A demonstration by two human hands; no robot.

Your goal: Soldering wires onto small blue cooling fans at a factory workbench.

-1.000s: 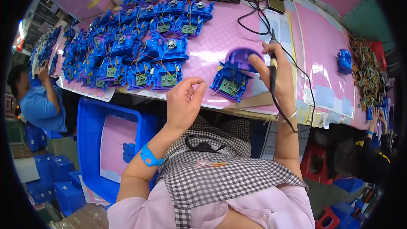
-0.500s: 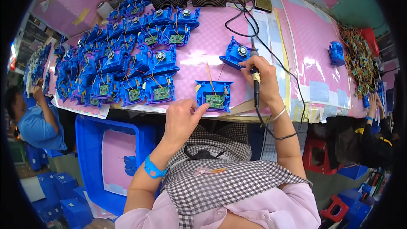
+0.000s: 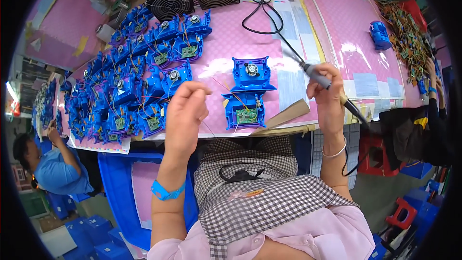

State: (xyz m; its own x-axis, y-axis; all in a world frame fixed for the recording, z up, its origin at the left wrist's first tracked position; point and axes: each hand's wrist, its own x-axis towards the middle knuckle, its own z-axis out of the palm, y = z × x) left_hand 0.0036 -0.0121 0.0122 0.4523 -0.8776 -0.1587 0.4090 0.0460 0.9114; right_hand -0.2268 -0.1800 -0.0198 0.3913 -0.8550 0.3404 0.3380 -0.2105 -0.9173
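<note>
Near the middle of the frame, an opened blue case [image 3: 250,87] lies on the pink table [image 3: 223,43], a round speaker [image 3: 251,69] in its upper half and a green circuit board [image 3: 246,115] in the lower. Right of it, the right hand [image 3: 328,94] grips a soldering iron [image 3: 318,75], fingers closed round the handle. The left hand [image 3: 185,110], left of the case, has curled fingers; whether they pinch a thin wire, I cannot tell. More blue cases [image 3: 124,84] crowd the upper left.

A pink buttoned shirt [image 3: 332,231] goes with a checked apron [image 3: 264,200], 1 blue wristband [image 3: 167,191] and 1 pale bangle [image 3: 333,156].
</note>
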